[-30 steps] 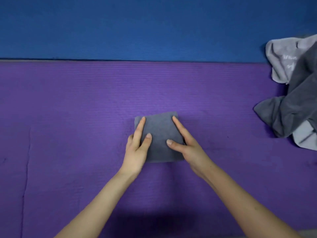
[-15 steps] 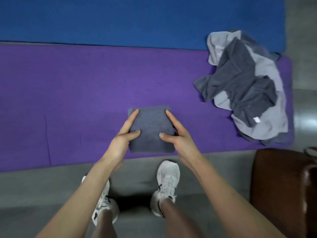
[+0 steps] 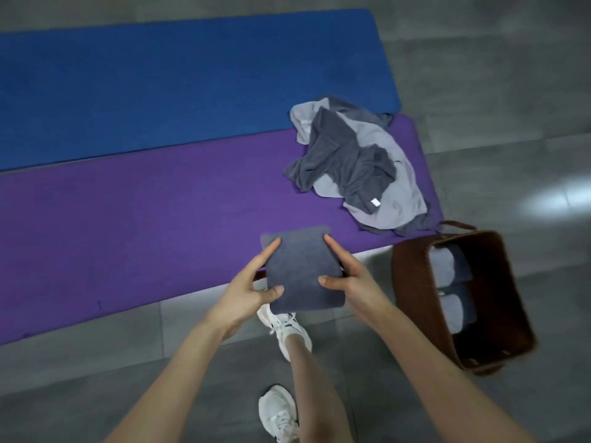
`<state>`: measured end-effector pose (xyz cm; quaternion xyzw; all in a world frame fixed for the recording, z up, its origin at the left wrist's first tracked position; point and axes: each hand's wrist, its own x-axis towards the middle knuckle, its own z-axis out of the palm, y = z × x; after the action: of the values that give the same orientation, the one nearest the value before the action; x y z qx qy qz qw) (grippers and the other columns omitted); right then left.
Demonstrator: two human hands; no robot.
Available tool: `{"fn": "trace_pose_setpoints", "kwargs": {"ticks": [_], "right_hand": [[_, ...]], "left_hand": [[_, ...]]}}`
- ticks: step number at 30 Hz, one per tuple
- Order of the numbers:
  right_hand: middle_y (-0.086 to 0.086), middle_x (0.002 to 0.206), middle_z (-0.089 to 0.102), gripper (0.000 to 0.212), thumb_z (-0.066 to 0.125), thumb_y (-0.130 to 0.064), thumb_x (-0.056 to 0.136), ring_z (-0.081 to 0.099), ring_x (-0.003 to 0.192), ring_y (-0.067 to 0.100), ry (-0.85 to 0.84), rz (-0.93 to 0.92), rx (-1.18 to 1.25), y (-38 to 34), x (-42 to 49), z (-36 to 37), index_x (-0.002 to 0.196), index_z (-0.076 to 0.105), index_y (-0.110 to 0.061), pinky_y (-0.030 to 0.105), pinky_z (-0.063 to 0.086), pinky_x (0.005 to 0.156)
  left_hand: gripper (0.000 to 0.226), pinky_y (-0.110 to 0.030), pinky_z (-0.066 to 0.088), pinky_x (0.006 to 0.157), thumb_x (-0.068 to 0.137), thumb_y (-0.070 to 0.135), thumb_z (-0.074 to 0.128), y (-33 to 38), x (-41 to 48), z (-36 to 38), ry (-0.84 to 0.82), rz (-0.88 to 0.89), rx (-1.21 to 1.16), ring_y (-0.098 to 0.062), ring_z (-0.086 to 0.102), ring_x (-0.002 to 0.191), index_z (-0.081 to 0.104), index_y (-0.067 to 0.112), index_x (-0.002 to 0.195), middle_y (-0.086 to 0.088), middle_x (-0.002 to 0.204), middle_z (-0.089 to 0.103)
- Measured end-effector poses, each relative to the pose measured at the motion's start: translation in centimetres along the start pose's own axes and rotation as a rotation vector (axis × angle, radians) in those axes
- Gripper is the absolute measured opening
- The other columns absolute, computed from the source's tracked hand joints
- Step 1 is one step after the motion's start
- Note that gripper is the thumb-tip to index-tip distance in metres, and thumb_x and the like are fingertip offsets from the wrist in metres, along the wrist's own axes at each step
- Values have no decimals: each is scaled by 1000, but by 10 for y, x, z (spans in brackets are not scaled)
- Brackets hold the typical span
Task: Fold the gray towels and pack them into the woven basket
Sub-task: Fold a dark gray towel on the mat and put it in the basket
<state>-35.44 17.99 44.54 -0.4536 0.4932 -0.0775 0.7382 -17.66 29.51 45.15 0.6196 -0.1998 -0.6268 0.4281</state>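
A folded dark gray towel (image 3: 300, 266) is held in the air above the near edge of the purple mat. My left hand (image 3: 249, 289) grips its left side, thumb on top. My right hand (image 3: 348, 276) grips its right side the same way. A heap of unfolded gray towels (image 3: 355, 164), dark and light, lies on the right end of the purple mat. The brown woven basket (image 3: 499, 314) stands on the floor to my right, with folded gray towels (image 3: 451, 282) stacked along its left side.
A purple mat (image 3: 128, 225) lies in front of me with a blue mat (image 3: 160, 84) behind it, both on a gray tiled floor (image 3: 511, 107). My legs and white sneakers (image 3: 284, 330) are below the towel.
Both hands lifted the folded towel off the purple mat and drew it toward me and to the right. The view pulled back, bringing the basket and my feet into sight.
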Motion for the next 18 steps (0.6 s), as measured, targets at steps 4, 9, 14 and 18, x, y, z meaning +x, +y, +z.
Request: {"fn": "trace_pose_setpoints", "kwargs": {"ticks": [4,9,14,18], "right_hand": [[-9,138,49,76,64,10,78,50,122,10,27,-20,0,16,-49,-60,126,44,-45,30,45,100],[-12,138,48,76,66,10,76,51,117,-1,82,-25,-9,41,-94,-154,128,45,-42,17,48,83],[-12,141,44,79,74,2,69,46,125,9,125,6,-1,80,-120,-279,128,48,-43,23,48,89],[-11,141,45,76,66,10,76,47,124,11,137,25,-42,118,-124,-385,123,50,-47,30,47,95]], "left_hand": [[73,-11,47,84,84,-2,63,-13,-14,72,-29,61,55,-4,49,120,40,53,126,21,132,49],[72,-19,52,81,84,-1,65,-41,-5,176,-42,72,58,-4,48,120,41,51,128,11,135,47],[73,-25,53,86,82,0,67,-81,34,300,-66,62,65,-7,47,123,42,54,125,6,136,47],[73,-31,53,91,83,-2,66,-116,69,408,-30,51,37,-4,46,125,42,51,127,7,140,45]]}}
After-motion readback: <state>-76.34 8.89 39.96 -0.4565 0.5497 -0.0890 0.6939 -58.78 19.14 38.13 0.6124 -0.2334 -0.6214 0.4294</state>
